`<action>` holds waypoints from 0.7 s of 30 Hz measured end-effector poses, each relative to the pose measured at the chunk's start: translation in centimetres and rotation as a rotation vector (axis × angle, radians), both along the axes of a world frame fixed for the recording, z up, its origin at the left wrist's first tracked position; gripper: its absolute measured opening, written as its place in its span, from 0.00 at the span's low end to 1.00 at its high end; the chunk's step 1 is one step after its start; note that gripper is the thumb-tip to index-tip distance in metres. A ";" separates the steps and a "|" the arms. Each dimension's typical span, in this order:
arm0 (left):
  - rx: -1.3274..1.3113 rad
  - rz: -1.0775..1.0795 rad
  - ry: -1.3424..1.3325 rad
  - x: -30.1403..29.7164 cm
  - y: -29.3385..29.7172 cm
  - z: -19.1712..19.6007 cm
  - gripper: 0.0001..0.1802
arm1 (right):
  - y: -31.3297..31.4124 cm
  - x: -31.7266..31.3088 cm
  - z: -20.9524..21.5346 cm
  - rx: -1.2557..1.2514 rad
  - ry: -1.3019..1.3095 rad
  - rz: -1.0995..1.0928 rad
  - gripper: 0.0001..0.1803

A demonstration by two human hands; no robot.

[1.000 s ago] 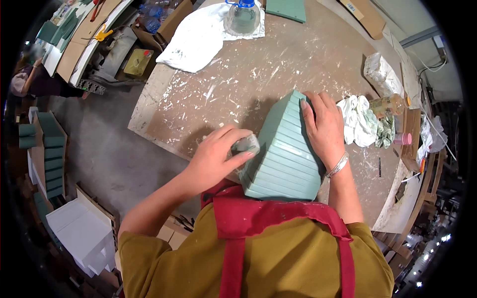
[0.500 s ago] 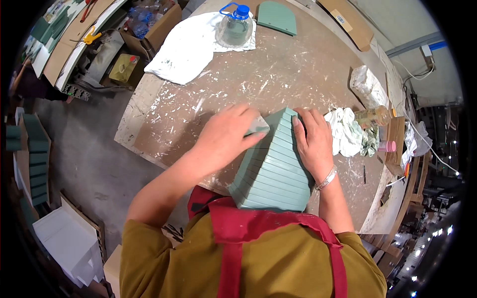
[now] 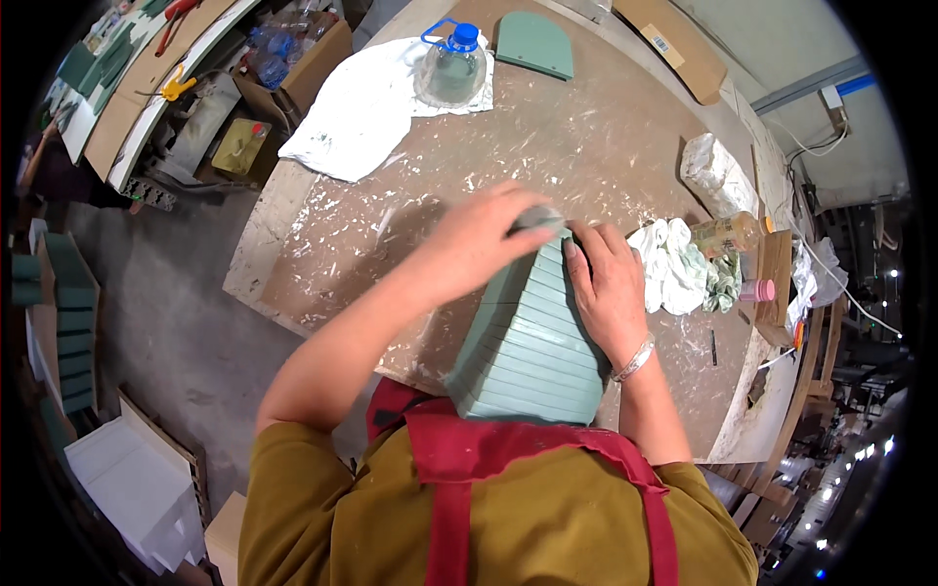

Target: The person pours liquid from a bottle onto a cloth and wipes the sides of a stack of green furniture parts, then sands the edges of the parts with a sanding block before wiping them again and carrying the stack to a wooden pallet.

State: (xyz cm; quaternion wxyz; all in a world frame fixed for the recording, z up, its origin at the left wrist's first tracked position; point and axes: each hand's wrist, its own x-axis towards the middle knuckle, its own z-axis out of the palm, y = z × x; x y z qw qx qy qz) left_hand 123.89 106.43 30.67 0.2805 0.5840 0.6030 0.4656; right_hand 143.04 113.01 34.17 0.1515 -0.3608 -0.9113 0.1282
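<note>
A pale green, wedge-shaped piece with rows of overlapping slats, like a small shingled roof [image 3: 537,356], stands against the front of my apron with its narrow end pointing away from me. My left hand [image 3: 479,234] is closed around a grey sanding pad [image 3: 539,219], which lies at the far tip of the green piece, by its upper left edge. My right hand [image 3: 608,288] grips the right side of the roof near that tip, thumb on the slats and fingers over the far edge. The fingertips of both hands are close together, and the pad's underside is hidden.
On the worn brown table [image 3: 430,186] stand a clear jug with a blue cap [image 3: 452,73] on white cloth and a rounded green panel [image 3: 534,44]. Crumpled rags [image 3: 672,266], a bottle of yellowish liquid [image 3: 725,234] and a white wrapped block [image 3: 718,176] lie at the right.
My left hand has moved right and slightly away from me with the sanding pad, from the left face to the far tip. The right hand keeps its grip on the roof.
</note>
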 end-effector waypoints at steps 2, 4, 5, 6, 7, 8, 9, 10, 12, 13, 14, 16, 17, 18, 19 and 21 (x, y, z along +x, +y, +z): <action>-0.083 -0.003 0.147 -1.5 0.5 -0.1 0.21 | -0.1 0.2 0.1 0.001 -0.011 -0.003 0.14; -0.040 -0.023 0.047 -1.4 0.5 1.1 0.21 | -0.1 0.2 -0.4 0.000 -0.005 0.009 0.14; 0.002 -0.044 -0.055 -1.3 0.6 1.4 0.21 | 0.1 0.0 -0.3 0.000 -0.005 0.014 0.14; 0.069 -0.085 0.121 -1.0 0.5 0.0 0.20 | -0.1 -0.2 -0.2 -0.028 0.000 0.009 0.14; 0.066 -0.069 0.122 -1.4 0.3 -0.8 0.20 | 0.1 -0.6 -0.1 -0.051 0.014 0.006 0.14; 0.020 -0.020 0.180 -2.1 0.1 -1.6 0.20 | -0.1 -0.2 -0.1 -0.032 0.009 0.000 0.14; -0.039 0.037 0.258 -3.3 -0.3 -2.5 0.20 | -0.1 -0.2 -0.1 -0.060 0.009 -0.006 0.14; -0.073 0.096 0.226 -4.4 -0.3 -3.5 0.20 | -0.2 0.0 0.0 -0.048 0.005 -0.014 0.14; -0.109 0.228 0.267 -7.3 -0.2 -4.4 0.21 | -0.1 0.2 0.0 -0.019 0.016 -0.029 0.14; -0.133 0.365 0.270 -8.3 0.0 -5.0 0.21 | -0.1 0.2 0.2 -0.040 0.013 -0.032 0.13; -0.078 0.475 0.368 -9.7 0.5 -5.2 0.22 | -0.2 0.1 -0.1 -0.051 0.024 -0.027 0.13; -0.005 0.620 0.513 -13.0 2.2 -6.2 0.24 | -0.2 -0.3 0.0 -0.065 0.032 -0.013 0.12; 0.004 0.642 0.573 -14.2 2.8 -7.1 0.25 | -0.3 -0.5 0.0 -0.084 0.039 -0.011 0.12; 0.007 0.648 0.550 -14.7 3.0 -8.2 0.25 | -0.2 -0.6 -0.1 -0.028 0.058 0.027 0.11; -0.057 0.629 0.659 -15.0 3.1 -9.3 0.25 | -0.3 -0.6 0.1 -0.021 0.044 0.033 0.11; 0.032 0.613 0.745 -13.3 3.8 -10.2 0.24 | -0.4 -0.6 0.3 0.022 0.014 0.009 0.11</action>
